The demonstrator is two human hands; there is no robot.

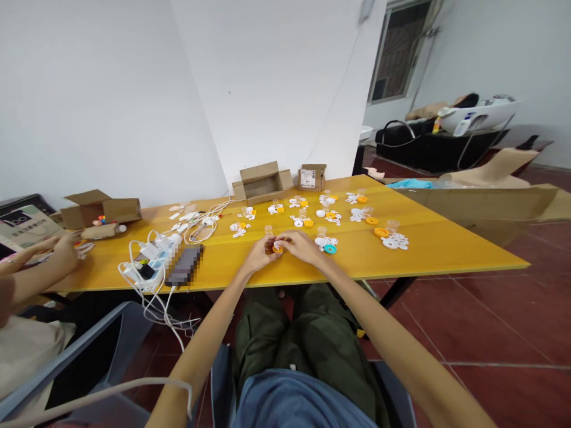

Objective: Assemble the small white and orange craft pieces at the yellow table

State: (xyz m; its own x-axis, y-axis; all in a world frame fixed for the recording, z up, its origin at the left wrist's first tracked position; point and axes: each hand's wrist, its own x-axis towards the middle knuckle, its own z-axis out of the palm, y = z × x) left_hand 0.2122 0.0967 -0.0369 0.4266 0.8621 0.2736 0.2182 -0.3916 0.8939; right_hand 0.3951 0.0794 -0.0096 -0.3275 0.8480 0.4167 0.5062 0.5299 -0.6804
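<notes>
My left hand (259,252) and my right hand (300,245) meet at the near edge of the yellow table (446,244). Both are closed around a small orange and white round piece (277,248) held between the fingertips. A teal ring (330,249) with white discs lies just to the right of my right hand. A small clear cup (268,229) stands just behind my hands.
Several piles of white discs with orange rings (382,232) dot the table. Open cardboard boxes (262,181) stand at the back. A power strip with white cables (149,267) lies left. Another person's hand (62,246) rests at the far left.
</notes>
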